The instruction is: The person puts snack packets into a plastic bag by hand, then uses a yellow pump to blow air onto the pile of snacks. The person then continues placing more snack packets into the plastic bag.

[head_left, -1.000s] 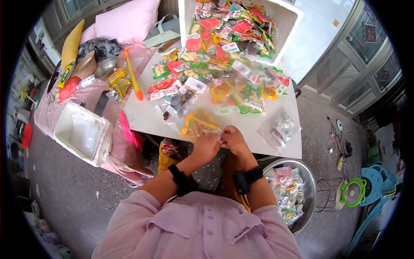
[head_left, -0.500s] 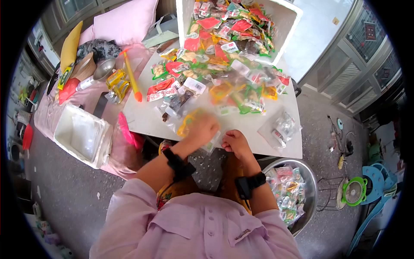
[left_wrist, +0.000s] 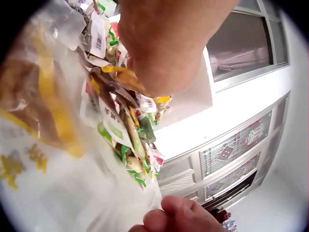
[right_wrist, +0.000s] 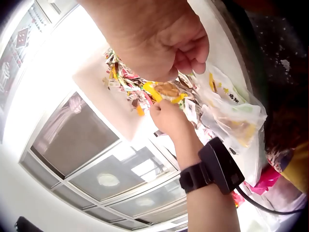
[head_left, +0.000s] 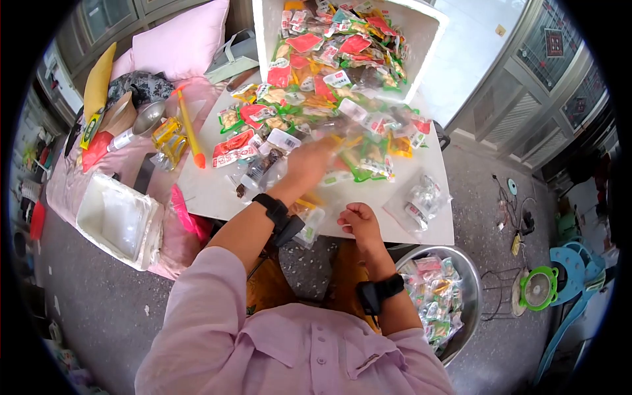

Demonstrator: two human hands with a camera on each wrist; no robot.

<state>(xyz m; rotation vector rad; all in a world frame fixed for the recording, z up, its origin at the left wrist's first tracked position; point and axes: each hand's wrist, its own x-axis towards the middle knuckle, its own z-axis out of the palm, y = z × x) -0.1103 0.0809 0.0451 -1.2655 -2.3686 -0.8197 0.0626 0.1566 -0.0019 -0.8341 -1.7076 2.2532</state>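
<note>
My left hand (head_left: 312, 162) reaches over the front of the pile of snack packets (head_left: 303, 108). In the right wrist view its fingers pinch a yellow-edged snack packet (right_wrist: 166, 90) with brown food behind a clear window. My right hand (head_left: 361, 224) hovers at the table's front edge, fingers loosely curled and nothing held. Between the two arms, a clear-and-yellow snack packet (head_left: 308, 222) hangs partly over that edge; it looms large in the left wrist view, with brown contents and yellow print. Motion blurs the left fingertips in the head view.
A white foam box (head_left: 421, 49) full of packets lies tipped at the table's back. A clear bag (head_left: 421, 204) sits at the right front corner. Below it stands a metal basin (head_left: 471, 296) of packets. An empty foam box (head_left: 118, 220) rests left of the table.
Both hands worked together at the yellow-edged packet near the front edge. My left hand then left it there and moved forward to the pile. My right hand stayed near the edge, its fingers now looser.
</note>
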